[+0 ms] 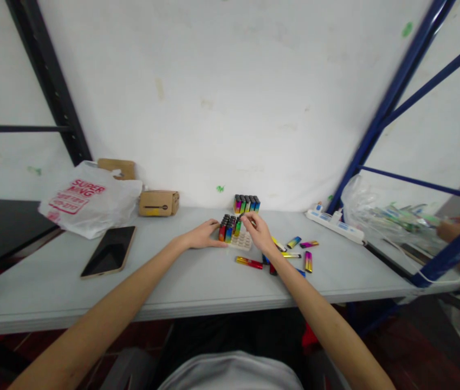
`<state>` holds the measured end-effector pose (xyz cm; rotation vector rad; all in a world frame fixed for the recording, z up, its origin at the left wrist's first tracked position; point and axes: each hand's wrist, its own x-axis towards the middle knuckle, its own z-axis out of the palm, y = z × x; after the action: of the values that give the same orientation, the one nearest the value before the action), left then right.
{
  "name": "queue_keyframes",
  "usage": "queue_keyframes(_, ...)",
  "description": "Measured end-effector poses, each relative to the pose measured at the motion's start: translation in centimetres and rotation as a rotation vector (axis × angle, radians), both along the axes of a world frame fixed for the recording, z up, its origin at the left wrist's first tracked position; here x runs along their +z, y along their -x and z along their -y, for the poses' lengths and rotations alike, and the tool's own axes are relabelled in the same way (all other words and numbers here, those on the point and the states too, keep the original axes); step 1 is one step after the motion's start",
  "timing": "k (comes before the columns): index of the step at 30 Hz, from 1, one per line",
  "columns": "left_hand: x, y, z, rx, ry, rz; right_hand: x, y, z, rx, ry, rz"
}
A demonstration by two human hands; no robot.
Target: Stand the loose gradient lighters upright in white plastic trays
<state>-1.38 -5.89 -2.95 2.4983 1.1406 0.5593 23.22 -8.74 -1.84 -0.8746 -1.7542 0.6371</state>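
A pale tray (pixel 241 240) with rows of round-cornered slots lies on the table, its left part filled with upright colourful lighters (pixel 225 229) with black tops. Thumb and fingers of my left hand (pixel 203 235) grip the tray's left side. My right hand (pixel 257 229) is over the tray's right side, its fingertips pinching the top of a multicoloured lighter (pixel 238 227). That lighter stands upright beside the filled rows; its lower end is hard to make out. Several loose lighters (pixel 249 262) lie to the right and front, some hidden by my right forearm.
Against the wall stands another block of upright lighters (pixel 246 203). Leftward are a cardboard box (pixel 159 203), a white plastic bag (pixel 91 197) and a tablet (pixel 110 252). A power strip (pixel 335 226) lies at right by a blue rack post (pixel 360 157). Another person's arm (pixel 457 238) shows beyond.
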Motion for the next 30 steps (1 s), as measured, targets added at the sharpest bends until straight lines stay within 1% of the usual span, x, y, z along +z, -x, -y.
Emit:
queue_keyframes(2,-0.1,0.0,-0.1,0.001,0.007,0.001,0.1,-0.1,0.1,-0.100,-0.193,0.048)
queue_keyframes(4,-0.2,0.0,-0.1,0.000,0.015,0.009,0.2,-0.2,0.1,-0.153,-0.243,0.109)
queue_keyframes(6,-0.2,0.1,-0.2,-0.001,0.020,0.018,0.1,-0.3,0.2,-0.160,-0.215,0.164)
queue_keyframes(9,-0.2,0.1,-0.2,0.002,0.017,0.019,-0.2,-0.3,0.0,-0.091,-0.179,0.233)
queue_keyframes(12,-0.1,0.0,-0.1,0.005,0.011,0.003,-0.3,-0.4,-0.1,-0.018,-0.204,0.331)
queue_keyframes(16,-0.1,0.0,0.0,0.008,0.004,0.006,-0.3,-0.9,-0.4,0.027,-0.202,0.452)
queue_keyframes(19,-0.1,0.0,0.0,0.007,-0.002,0.012,-0.3,-1.4,-0.7,0.067,-0.148,0.468)
queue_keyframes(21,0.0,0.0,0.0,0.003,-0.008,0.014,-0.4,-1.5,-1.0,0.064,-0.138,0.455)
queue_keyframes(23,0.0,0.0,0.0,0.004,-0.006,0.012,-0.4,-1.3,-1.2,0.042,-0.145,0.445)
queue_keyframes(25,0.0,0.0,0.0,0.013,0.003,0.007,-0.4,-1.0,-1.3,-0.013,-0.145,0.457)
queue_keyframes(28,0.0,0.0,-0.1,0.030,0.016,-0.001,-0.4,-0.4,-1.4,-0.182,-0.125,0.536)
queue_keyframes(30,0.1,0.0,-0.1,0.038,0.019,-0.006,-0.5,-0.2,-1.4,-0.257,-0.106,0.593)
